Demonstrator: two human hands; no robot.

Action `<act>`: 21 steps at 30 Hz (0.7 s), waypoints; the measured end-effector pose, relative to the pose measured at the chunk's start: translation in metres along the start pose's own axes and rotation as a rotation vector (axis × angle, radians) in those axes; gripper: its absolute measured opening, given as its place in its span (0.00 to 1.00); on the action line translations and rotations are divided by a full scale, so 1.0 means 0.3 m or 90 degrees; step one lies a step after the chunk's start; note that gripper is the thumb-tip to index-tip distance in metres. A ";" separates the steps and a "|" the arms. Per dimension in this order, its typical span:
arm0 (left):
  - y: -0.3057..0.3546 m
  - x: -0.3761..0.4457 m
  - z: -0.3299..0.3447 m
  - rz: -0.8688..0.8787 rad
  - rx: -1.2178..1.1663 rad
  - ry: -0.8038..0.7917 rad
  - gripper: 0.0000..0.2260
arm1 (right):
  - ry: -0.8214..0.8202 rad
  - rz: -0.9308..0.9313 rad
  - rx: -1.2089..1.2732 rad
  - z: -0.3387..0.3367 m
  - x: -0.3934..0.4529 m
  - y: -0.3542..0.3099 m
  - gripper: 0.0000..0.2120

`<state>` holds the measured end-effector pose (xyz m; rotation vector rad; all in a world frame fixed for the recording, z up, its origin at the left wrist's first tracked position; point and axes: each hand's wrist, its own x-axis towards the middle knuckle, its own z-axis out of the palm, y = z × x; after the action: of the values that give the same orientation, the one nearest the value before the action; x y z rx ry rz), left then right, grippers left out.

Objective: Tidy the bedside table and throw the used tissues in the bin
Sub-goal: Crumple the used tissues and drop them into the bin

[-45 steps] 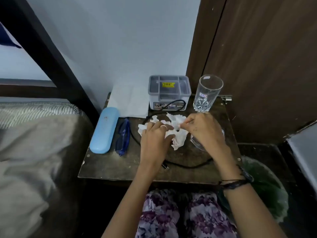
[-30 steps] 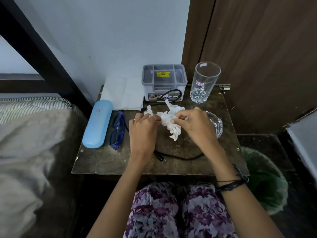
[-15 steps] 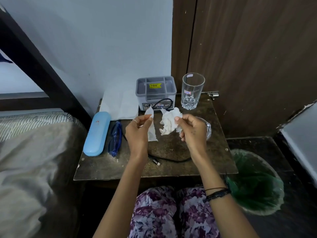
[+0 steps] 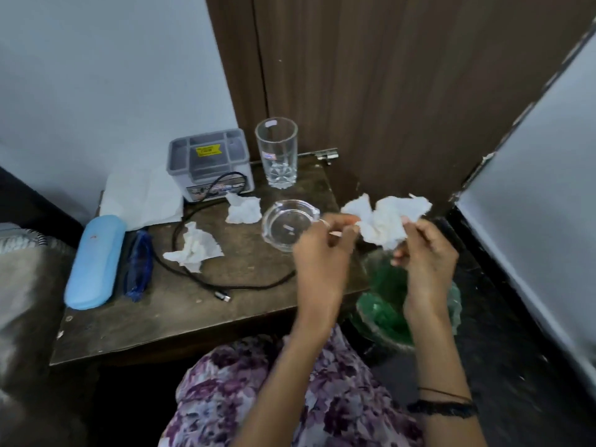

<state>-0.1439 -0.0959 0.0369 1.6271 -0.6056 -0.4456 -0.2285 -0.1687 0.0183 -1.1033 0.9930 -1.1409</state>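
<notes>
A crumpled white tissue (image 4: 385, 222) hangs in the air past the right edge of the dark bedside table (image 4: 193, 314), above the green-lined bin (image 4: 383, 314). My left hand (image 4: 322, 253) pinches its left end and my right hand (image 4: 425, 253) pinches its right side. Two more crumpled tissues lie on the table: one tissue (image 4: 193, 248) near the middle and another tissue (image 4: 243, 209) in front of the grey box.
On the table are a light-blue glasses case (image 4: 95, 261), blue glasses (image 4: 138, 267), a black cable (image 4: 225, 285), a grey organiser box (image 4: 209, 162), a tall drinking glass (image 4: 277, 153), a glass ashtray (image 4: 285, 224) and a flat white paper (image 4: 142, 198). A bed lies left; a wooden door stands behind.
Both hands have moved right, off the table and over the bin, carrying one tissue between them. Two tissues now lie on the table. The view has turned to the right.
</notes>
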 end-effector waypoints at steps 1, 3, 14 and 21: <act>-0.019 -0.023 0.073 0.019 0.058 -0.027 0.06 | 0.030 -0.007 -0.018 -0.066 0.019 0.025 0.07; -0.078 -0.065 0.213 0.034 0.136 -0.084 0.06 | 0.086 -0.014 -0.057 -0.181 0.058 0.094 0.04; -0.581 -0.083 0.598 -0.228 0.278 -0.215 0.11 | 0.159 0.125 -0.350 -0.472 0.263 0.662 0.06; -0.740 -0.089 0.630 -0.213 0.389 -0.320 0.13 | 0.059 0.249 -0.441 -0.514 0.267 0.782 0.06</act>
<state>-0.2501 -0.2096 -0.2112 2.2327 -0.9053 -1.0069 -0.3248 -0.2540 -0.2439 -1.3119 1.6633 -0.5324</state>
